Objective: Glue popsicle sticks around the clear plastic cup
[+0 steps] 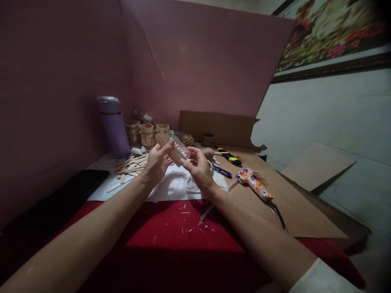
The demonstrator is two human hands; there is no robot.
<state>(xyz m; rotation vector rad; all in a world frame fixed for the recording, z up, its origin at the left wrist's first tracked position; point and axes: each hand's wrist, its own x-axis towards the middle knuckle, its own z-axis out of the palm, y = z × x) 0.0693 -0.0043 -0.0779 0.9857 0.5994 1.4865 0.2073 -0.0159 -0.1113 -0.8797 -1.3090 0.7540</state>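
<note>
Both my hands are raised over the table and share one piece: a small clear plastic bottle (181, 147) with flat wooden sticks (167, 147) laid along its side. My left hand (157, 162) grips it from the left, thumb on the sticks. My right hand (200, 167) holds its right end with the fingertips. Under the hands lies a white paper sheet (171, 188). A heap of loose wooden sticks (131, 166) lies just left of my left hand.
A purple flask (113, 127) and three stick-covered cups (147, 134) stand at the back left. A flowered glue gun (253, 183) with its cord, small blue scissors (222, 171), a yellow-black cutter (229, 157) and a twine ball (187, 140) lie right. Brown cardboard (290, 211) covers the right side; wood chips dot the red cloth (183, 236).
</note>
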